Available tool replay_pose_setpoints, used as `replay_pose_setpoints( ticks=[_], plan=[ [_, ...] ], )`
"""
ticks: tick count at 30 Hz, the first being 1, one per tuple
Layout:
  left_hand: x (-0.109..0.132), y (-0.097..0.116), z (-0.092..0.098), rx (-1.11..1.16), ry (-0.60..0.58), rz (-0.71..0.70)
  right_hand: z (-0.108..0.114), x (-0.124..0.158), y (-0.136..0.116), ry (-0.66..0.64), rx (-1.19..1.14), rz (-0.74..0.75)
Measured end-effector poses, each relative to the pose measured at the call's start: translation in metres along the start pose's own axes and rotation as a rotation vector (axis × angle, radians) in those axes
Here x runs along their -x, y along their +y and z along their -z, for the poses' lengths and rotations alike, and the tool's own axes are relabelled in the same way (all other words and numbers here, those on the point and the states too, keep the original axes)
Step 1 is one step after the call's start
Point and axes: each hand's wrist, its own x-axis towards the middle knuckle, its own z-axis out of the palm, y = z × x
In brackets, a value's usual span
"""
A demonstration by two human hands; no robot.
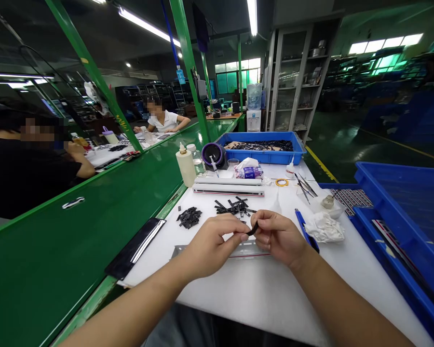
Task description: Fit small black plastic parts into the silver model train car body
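In the workshop, a white table [235, 289] stood beside a green partition [94, 236]. Above its middle, the left hand [215, 243] and the right hand [280, 236] pinched one small black strip [252, 230], which looked curved. A grey rail [245, 248] lay beneath; black pieces [190, 218] lay farther left. The present step seemed to be working this strip by fingertips; the next move called for a steady, light grip.
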Motion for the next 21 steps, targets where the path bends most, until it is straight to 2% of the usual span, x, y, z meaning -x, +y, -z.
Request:
replay_pose_setpoints(
  ticks=[6, 8, 9, 10, 13, 15, 16, 18, 19, 21],
  plan=[
    [0.005, -0.004, -0.011, -0.200, 0.100, -0.473, 0.002, 0.000, -0.002, -0.133, 0.009, -0.189],
    [0.008, -0.003, -0.014, -0.268, 0.139, -0.481, -0.003, 0.002, 0.000, -0.135, 0.103, -0.120],
    [0.008, -0.002, -0.015, -0.271, 0.172, -0.400, -0.007, 0.004, 0.001, -0.086, 0.192, -0.002],
    [0.009, 0.000, -0.016, -0.236, 0.212, -0.262, -0.011, 0.007, 0.004, 0.001, 0.320, 0.171],
    [0.009, 0.007, -0.020, 0.096, 0.289, 0.261, -0.021, 0.017, 0.016, 0.268, 0.864, 0.795],
    [0.011, 0.012, -0.025, 0.401, 0.267, 0.454, -0.026, 0.024, 0.024, 0.276, 1.176, 1.062],
    [0.013, 0.014, -0.029, 0.544, 0.253, 0.493, -0.028, 0.026, 0.028, 0.242, 1.256, 1.127],
    [0.019, 0.016, -0.035, 0.798, 0.253, 0.534, -0.030, 0.027, 0.032, 0.217, 1.234, 1.099],
    [0.023, 0.016, -0.038, 0.918, 0.268, 0.560, -0.031, 0.026, 0.032, 0.226, 1.135, 0.998],
    [0.028, 0.016, -0.042, 1.112, 0.311, 0.612, -0.031, 0.022, 0.032, 0.225, 0.800, 0.672]
  ],
)
